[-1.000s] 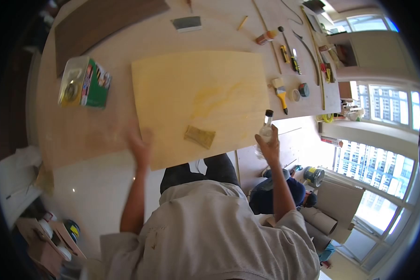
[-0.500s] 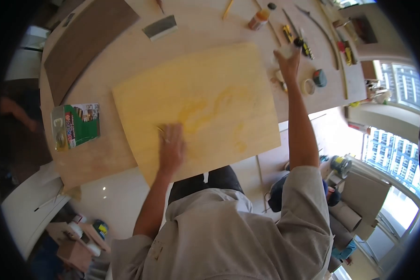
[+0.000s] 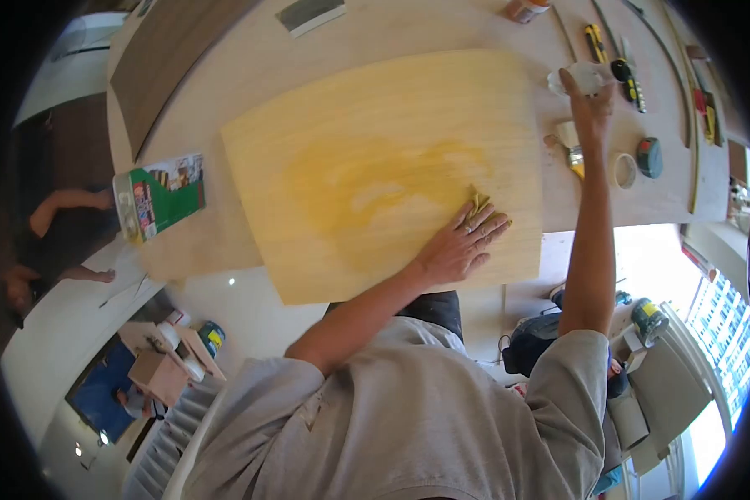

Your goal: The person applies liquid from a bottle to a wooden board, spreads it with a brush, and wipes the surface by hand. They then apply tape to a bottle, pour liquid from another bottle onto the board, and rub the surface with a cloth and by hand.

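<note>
A pale wooden panel (image 3: 267, 275) lies on the worktable, with wet-looking yellow smears across its middle. Pressed down on its right half is my left hand (image 3: 460, 247), fingers over a small yellow-stained cloth (image 3: 478, 200) that pokes out past the fingertips. My right hand (image 3: 592, 112) reaches beyond the panel's right edge and grips a clear plastic cup (image 3: 585, 77) between thumb and fingers. The cup's contents cannot be made out. Just below that hand lies a paintbrush (image 3: 575, 158), partly beside my forearm.
Right of the cup are a yellow-black utility knife (image 3: 594, 43), a screwdriver (image 3: 629, 83), a tape roll (image 3: 622, 170) and a dark green round item (image 3: 650, 157). A green box (image 3: 171, 196) and a dark curved sheet (image 3: 171, 71) lie left. Another person's arm (image 3: 67, 202) shows far left.
My left hand has slid right across the panel with the cloth, and the yellow smears cover more of it. My right hand stays at the cup. The view has shifted.
</note>
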Action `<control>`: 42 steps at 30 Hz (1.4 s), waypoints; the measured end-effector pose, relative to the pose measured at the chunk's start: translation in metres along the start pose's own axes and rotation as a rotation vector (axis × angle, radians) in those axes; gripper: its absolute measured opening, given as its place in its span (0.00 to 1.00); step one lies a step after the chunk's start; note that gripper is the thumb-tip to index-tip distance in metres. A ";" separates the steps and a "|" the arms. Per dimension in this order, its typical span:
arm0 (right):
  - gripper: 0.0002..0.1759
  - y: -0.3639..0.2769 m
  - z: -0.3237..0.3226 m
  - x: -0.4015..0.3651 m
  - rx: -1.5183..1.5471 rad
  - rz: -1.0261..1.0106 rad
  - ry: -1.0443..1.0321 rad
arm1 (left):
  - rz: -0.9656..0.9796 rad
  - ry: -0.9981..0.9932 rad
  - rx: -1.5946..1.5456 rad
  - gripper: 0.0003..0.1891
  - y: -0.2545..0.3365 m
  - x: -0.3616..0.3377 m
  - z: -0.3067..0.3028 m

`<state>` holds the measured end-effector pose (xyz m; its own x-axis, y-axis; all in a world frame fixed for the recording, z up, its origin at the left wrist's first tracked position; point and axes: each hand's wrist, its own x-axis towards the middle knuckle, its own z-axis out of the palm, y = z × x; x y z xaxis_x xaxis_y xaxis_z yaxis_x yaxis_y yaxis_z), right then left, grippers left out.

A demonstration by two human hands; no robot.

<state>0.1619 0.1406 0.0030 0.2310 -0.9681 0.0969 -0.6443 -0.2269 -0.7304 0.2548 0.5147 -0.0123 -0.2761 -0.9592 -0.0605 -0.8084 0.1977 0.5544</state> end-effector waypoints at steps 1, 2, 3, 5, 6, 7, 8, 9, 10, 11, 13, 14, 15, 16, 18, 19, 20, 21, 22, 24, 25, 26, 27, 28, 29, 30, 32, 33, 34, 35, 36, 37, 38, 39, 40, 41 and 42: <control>0.60 -0.009 -0.005 -0.002 0.056 0.008 -0.064 | 0.017 -0.010 -0.030 0.40 -0.014 -0.006 -0.012; 0.61 -0.025 -0.012 -0.011 0.058 0.044 -0.100 | 0.037 -0.017 -0.057 0.40 -0.028 -0.013 -0.024; 0.57 0.007 0.001 -0.008 0.053 0.029 -0.019 | 0.040 -0.017 -0.026 0.39 -0.040 -0.022 -0.035; 0.55 0.008 -0.002 -0.029 0.083 -0.006 0.004 | 0.033 -0.022 0.044 0.39 -0.065 -0.053 -0.063; 0.49 0.001 0.000 -0.051 0.136 0.019 0.100 | -0.048 -0.022 0.044 0.39 -0.077 -0.078 -0.069; 0.42 -0.008 0.000 -0.078 0.183 0.042 0.199 | -0.125 -0.013 0.042 0.39 -0.091 -0.104 -0.068; 0.44 -0.012 0.002 -0.119 -0.009 0.006 0.083 | -0.199 0.003 0.043 0.39 -0.106 -0.125 -0.067; 0.45 -0.023 0.006 -0.157 -0.198 -0.036 -0.028 | -0.254 0.018 0.077 0.38 -0.118 -0.144 -0.070; 0.40 -0.066 0.015 -0.185 -0.174 -0.392 -0.201 | -0.310 0.030 0.109 0.38 -0.126 -0.165 -0.072; 0.40 -0.088 0.028 -0.213 -0.145 -0.598 -0.450 | -0.377 0.039 0.137 0.38 -0.129 -0.185 -0.075; 0.36 -0.107 0.055 -0.252 -0.231 -0.719 -0.637 | -0.550 0.144 0.244 0.37 -0.145 -0.214 -0.086; 0.36 -0.093 0.066 -0.261 -0.302 -0.741 -0.654 | -0.638 0.196 0.273 0.37 -0.156 -0.229 -0.088; 0.36 -0.079 0.075 -0.261 -0.384 -0.766 -0.667 | -0.724 0.257 0.294 0.37 -0.169 -0.240 -0.090; 0.33 -0.067 0.079 -0.259 -0.435 -0.750 -0.670 | -0.772 0.316 0.295 0.37 -0.183 -0.253 -0.095; 0.34 -0.046 0.072 -0.257 -0.559 -0.509 -0.455 | -0.850 0.338 0.254 0.37 -0.187 -0.289 -0.100; 0.35 -0.046 0.077 -0.250 -0.625 -0.391 -0.310 | -0.861 0.329 0.235 0.37 -0.195 -0.302 -0.105; 0.35 -0.047 0.085 -0.252 -0.632 -0.284 -0.171 | -0.891 0.341 0.177 0.37 -0.193 -0.317 -0.109; 0.36 -0.048 0.107 -0.255 -0.635 -0.189 -0.036 | -0.930 0.349 0.115 0.37 -0.187 -0.332 -0.111; 0.36 -0.051 0.134 -0.262 -0.624 -0.094 0.105 | -0.896 0.385 0.109 0.37 -0.182 -0.344 -0.114; 0.37 -0.098 0.205 -0.293 -0.582 -0.376 0.055 | -0.849 0.465 0.109 0.36 -0.170 -0.365 -0.118; 0.36 -0.149 0.248 -0.323 -0.644 -0.450 -0.075 | -0.842 0.507 0.057 0.36 -0.165 -0.374 -0.117; 0.36 -0.212 0.286 -0.352 -0.444 -0.438 -0.277 | -0.831 0.550 0.010 0.36 -0.163 -0.380 -0.117; 0.36 -0.255 0.322 -0.378 -0.187 -0.482 -0.405 | -0.822 0.593 -0.037 0.36 -0.162 -0.383 -0.116; 0.36 -0.295 0.354 -0.395 -0.242 -0.599 -0.590 | -0.801 0.591 -0.049 0.35 -0.164 -0.387 -0.117; 0.35 -0.325 0.360 -0.403 -0.331 -0.875 -0.599 | -0.773 0.592 -0.058 0.34 -0.173 -0.393 -0.118; 0.35 -0.318 0.361 -0.393 -0.335 -0.932 -0.583 | -0.746 0.588 -0.071 0.34 -0.181 -0.400 -0.119; 0.34 -0.272 0.351 -0.360 -0.397 -0.867 -0.506 | -0.692 0.588 -0.085 0.33 -0.202 -0.414 -0.129; 0.34 -0.234 0.328 -0.328 -0.455 -0.756 -0.424 | -0.667 0.599 -0.087 0.32 -0.216 -0.418 -0.136; 0.35 -0.190 0.290 -0.297 -0.457 -0.608 -0.297 | -0.645 0.590 -0.036 0.32 -0.227 -0.422 -0.142; 0.36 -0.125 0.255 -0.263 -0.663 -0.505 -0.168 | -0.601 0.587 -0.032 0.32 -0.238 -0.422 -0.145; 0.37 -0.065 0.222 -0.235 -0.756 -0.255 -0.052 | -0.558 0.584 -0.022 0.32 -0.250 -0.423 -0.147; 0.38 -0.127 0.194 -0.238 -0.639 0.234 0.031 | -0.519 0.579 -0.009 0.32 -0.260 -0.424 -0.149; 0.39 -0.117 0.215 -0.237 -0.746 0.187 0.039 | -0.521 0.606 -0.054 0.32 -0.260 -0.422 -0.149; 0.39 -0.104 0.236 -0.236 -0.851 0.141 0.047 | -0.520 0.632 -0.096 0.32 -0.256 -0.412 -0.149; 0.41 -0.166 0.268 -0.262 -1.019 -0.111 -0.175 | -0.520 0.659 -0.135 0.32 -0.252 -0.401 -0.149; 0.41 -0.190 0.328 -0.287 -0.723 -0.348 -0.079 | -0.535 0.675 -0.149 0.32 -0.248 -0.391 -0.145; 0.40 -0.244 0.367 -0.319 -0.771 -0.562 -0.172 | -0.547 0.692 -0.161 0.32 -0.243 -0.380 -0.136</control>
<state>0.5133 0.5439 -0.0981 0.7154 -0.6822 0.1513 -0.6942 -0.7186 0.0424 0.6270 0.8037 -0.0110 0.5438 -0.8283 0.1348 -0.6379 -0.3036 0.7078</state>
